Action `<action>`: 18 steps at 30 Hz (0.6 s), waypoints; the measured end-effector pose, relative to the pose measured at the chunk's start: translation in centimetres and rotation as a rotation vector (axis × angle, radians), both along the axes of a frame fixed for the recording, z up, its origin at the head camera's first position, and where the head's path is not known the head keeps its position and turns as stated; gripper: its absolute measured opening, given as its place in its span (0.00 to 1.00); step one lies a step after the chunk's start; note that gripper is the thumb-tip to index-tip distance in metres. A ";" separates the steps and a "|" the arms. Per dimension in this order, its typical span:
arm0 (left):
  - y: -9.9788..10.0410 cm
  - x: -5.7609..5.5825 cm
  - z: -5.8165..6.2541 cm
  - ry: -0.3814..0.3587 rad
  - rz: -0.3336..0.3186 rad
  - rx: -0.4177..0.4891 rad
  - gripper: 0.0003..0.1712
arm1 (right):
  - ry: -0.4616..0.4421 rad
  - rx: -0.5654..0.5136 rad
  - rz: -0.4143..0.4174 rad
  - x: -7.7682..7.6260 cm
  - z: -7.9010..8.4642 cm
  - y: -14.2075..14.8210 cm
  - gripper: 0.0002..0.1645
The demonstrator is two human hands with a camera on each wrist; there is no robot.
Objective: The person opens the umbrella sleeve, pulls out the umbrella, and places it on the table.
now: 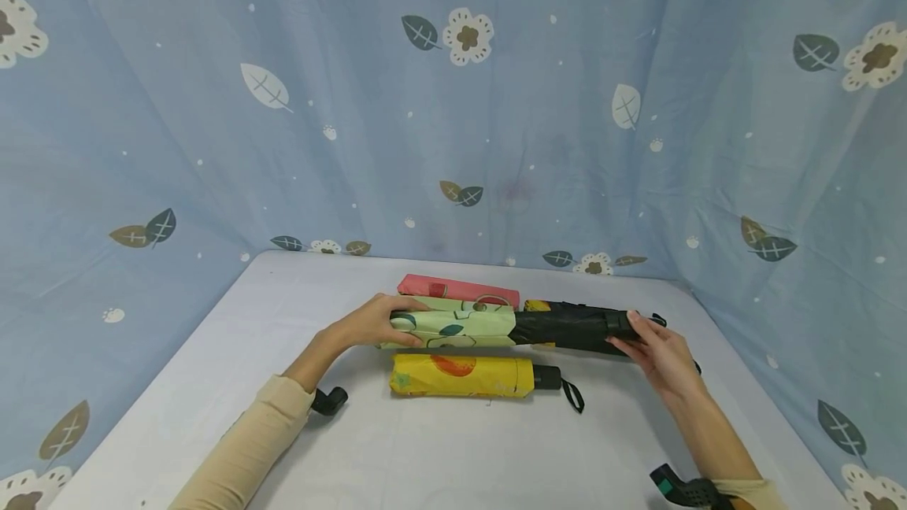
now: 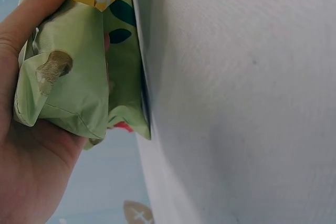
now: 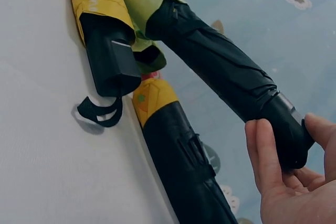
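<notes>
A folded black umbrella (image 1: 563, 327) sits partly inside a green leaf-print sleeve (image 1: 453, 329), held level above the table by both hands. At the sleeve's left end, my left hand (image 1: 372, 321) grips it with thumb and fingers on opposite sides. The fingers of my right hand (image 1: 659, 352) pinch the umbrella's black handle (image 3: 291, 135) at the other end. Another green sleeve (image 2: 123, 98) lies behind and below the held one. In front of them rests a yellow-sleeved umbrella (image 1: 460, 378) with a black handle and wrist loop.
A pink sleeve (image 1: 457, 288) lies at the back of the white table (image 1: 453, 447). To the right, a second black umbrella (image 3: 181, 166) has a yellow sleeve over one end, partly covered by the held one in the head view. A blue patterned curtain (image 1: 354, 140) surrounds the table.
</notes>
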State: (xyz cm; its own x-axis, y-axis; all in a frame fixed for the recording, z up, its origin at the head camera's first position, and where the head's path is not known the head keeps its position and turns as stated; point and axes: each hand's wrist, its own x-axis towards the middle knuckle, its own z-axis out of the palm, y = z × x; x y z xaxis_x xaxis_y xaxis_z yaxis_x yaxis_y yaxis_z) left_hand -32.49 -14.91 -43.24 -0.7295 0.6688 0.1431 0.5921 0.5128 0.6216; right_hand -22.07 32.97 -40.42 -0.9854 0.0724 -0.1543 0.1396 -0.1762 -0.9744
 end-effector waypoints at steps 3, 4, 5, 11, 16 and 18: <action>0.0 0.1 -0.1 -0.009 -0.005 0.005 0.33 | 0.000 -0.027 -0.006 0.3 -0.1 0.5 0.52; 0.1 0.1 -0.2 -0.007 -0.006 0.005 0.33 | 0.000 -0.026 -0.007 0.3 -0.1 0.7 0.52; 0.1 0.1 -0.2 -0.005 -0.008 0.008 0.33 | 0.004 -0.030 -0.012 0.4 -0.2 0.8 0.52; 0.3 0.1 -0.4 0.012 -0.014 0.009 0.33 | 0.009 -0.036 -0.037 0.6 -0.2 1.8 0.53; 0.3 0.0 -0.7 0.013 -0.024 0.003 0.34 | 0.011 -0.027 -0.054 0.9 -0.1 2.4 0.54; 0.4 0.0 -0.8 0.006 -0.028 0.001 0.34 | 0.018 -0.031 -0.058 1.0 -0.2 2.7 0.54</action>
State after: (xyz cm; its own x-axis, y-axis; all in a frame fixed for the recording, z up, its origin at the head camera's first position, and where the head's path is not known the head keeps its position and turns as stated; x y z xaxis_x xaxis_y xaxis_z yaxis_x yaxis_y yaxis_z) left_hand -32.51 -14.54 -44.03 -0.7095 0.6888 0.1486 0.6102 0.4952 0.6184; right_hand -21.07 35.69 -40.57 -0.9823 0.1246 -0.1397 0.1109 -0.2133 -0.9707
